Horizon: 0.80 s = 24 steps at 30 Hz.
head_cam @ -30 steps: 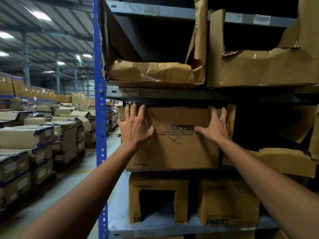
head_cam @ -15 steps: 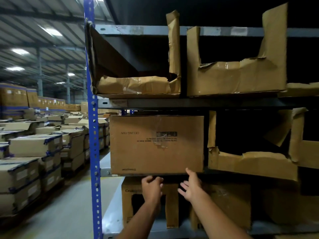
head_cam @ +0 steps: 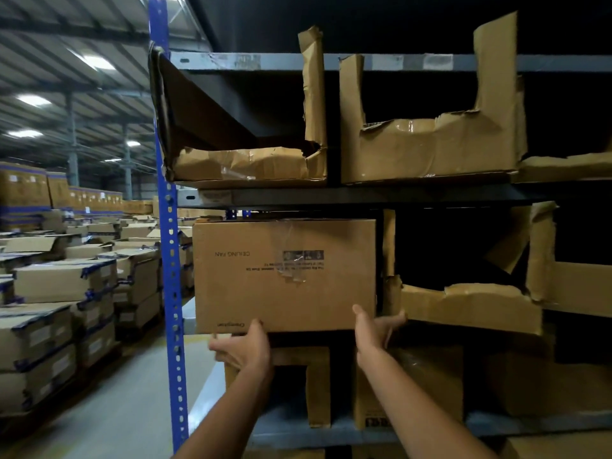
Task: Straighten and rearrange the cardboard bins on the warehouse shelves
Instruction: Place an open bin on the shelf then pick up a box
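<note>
A closed cardboard box (head_cam: 284, 276) with upside-down print stands at the left end of the middle shelf. My left hand (head_cam: 243, 351) is at its lower left edge, fingers spread and thumb touching the bottom edge. At the lower right corner is my right hand (head_cam: 374, 329), thumb on the box front and straight fingers reaching toward the gap beside a torn open bin (head_cam: 470, 306). Two torn bins (head_cam: 245, 164) (head_cam: 430, 150) sit on the shelf above. Below are a bin with a front cut-out (head_cam: 318, 385) and another box (head_cam: 427, 379).
The rack's blue upright (head_cam: 172, 293) stands just left of the box. Beyond it an aisle of grey floor (head_cam: 126, 409) runs past stacks of taped cartons (head_cam: 66, 293). More torn cardboard (head_cam: 583, 286) fills the shelves at the far right.
Both hands dropped from the box's top corners to below it, then rose and spread apart to its bottom edge. The view pulled back and tilted up.
</note>
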### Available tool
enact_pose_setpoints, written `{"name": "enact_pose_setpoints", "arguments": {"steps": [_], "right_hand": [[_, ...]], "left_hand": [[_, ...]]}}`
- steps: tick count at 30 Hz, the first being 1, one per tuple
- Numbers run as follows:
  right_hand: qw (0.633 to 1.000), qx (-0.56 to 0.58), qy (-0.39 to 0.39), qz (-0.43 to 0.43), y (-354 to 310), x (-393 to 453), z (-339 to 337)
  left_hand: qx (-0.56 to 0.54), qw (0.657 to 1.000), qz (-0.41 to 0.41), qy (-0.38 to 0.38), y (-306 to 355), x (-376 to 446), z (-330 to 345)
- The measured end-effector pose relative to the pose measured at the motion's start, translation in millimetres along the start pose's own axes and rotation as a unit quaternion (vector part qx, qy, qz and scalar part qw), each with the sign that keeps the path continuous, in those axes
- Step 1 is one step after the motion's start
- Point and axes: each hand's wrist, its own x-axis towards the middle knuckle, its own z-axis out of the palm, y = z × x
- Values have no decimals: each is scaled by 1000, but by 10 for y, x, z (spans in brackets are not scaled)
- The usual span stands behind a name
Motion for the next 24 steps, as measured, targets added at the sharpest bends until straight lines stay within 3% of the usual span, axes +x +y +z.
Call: {"name": "enact_pose_setpoints", "arguments": {"steps": [2,4,7,10,13,17,24], "right_hand": [[989,-112,-19,-95,-88,92,-133],[974,-178,-73,-116,-186,177,-235],[963,-182,-187,-68,-325,187,-315],[951,-208,-226,-40,-315,127,-311],[952,-213,-210,-58,-281,49,-340],[954,-218,-183,-90,-282,-18,-454],[965,-169,-185,-74,-318,-69,-628]], "left_hand": [[108,988,98,53,110,80,-148],[199,962,184,38,199,217,-261],[156,957,241,-47,255,437,-403],[74,976,193,-61,236,548,-512],[-8,991,115,-60,252,554,-519],[27,989,144,-25,265,420,-528],[60,983,173,-7,244,39,-626]]}}
